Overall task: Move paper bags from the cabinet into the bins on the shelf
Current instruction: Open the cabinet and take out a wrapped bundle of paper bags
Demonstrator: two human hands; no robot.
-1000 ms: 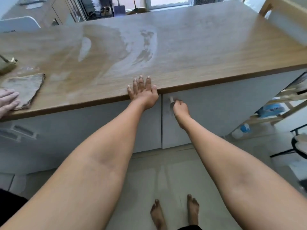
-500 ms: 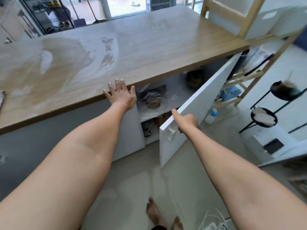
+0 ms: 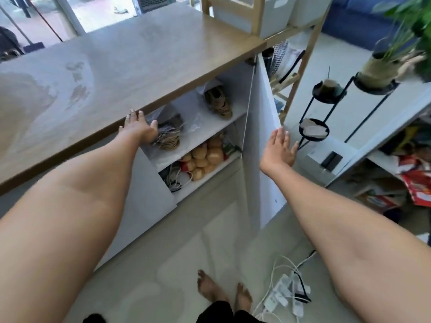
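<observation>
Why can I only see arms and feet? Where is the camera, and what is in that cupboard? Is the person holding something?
The camera sits on the person's head and looks down, so you see what they see: their own arms and bare feet. There is only this one view. The left hand rests on the edge of the wooden countertop. The right hand is open, by the edge of the white cabinet door, which is swung wide. Neither hand holds anything. Inside, the upper shelf has bundles of paper bags with twine handles, and the lower shelf has a bag of round buns. White bins wait on the wooden shelf unit beside the counter.
</observation>
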